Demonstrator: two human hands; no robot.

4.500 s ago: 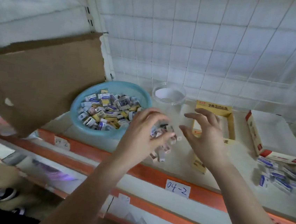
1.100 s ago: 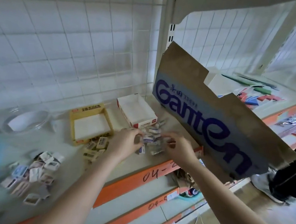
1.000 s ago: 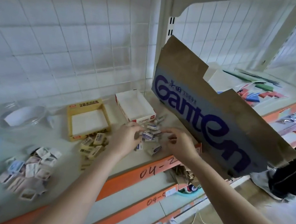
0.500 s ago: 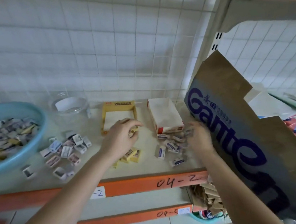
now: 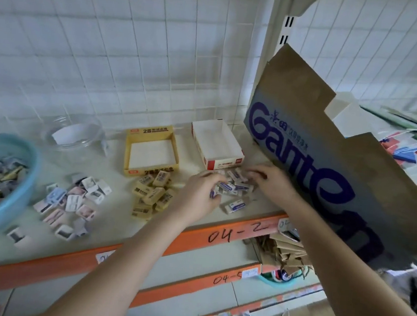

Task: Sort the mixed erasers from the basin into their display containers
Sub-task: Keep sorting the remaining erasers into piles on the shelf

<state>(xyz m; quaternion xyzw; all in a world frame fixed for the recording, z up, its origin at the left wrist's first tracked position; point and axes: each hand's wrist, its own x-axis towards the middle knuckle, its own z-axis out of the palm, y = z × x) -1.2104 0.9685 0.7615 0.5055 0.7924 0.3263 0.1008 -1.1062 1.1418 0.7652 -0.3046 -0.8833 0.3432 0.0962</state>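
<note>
On the shelf [image 5: 119, 215], by the red and white box [image 5: 216, 145]: both hands are at the pile of white erasers [image 5: 234, 186].
Change: half a sec ago the left hand [image 5: 198, 195] was by the yellow box [image 5: 151, 149]; now it joins the right hand [image 5: 274, 182].
Meaning: prob. the white ones go next into the red and white box just behind; it's empty so far.
Left hand: fingers curl round a few white erasers.
Right hand: fingers bent over the pile; tips hidden, can't tell if it holds any.
Other piles: yellow erasers [image 5: 152, 193] in front of the yellow box; picture erasers [image 5: 74, 197] left of them; lots more in the blue basin [image 5: 16, 189].
Hard to see: basin cut off at left edge, its erasers blurry; big cardboard [image 5: 329, 170] hides the shelf on the right; eraser print too small to read.
</note>
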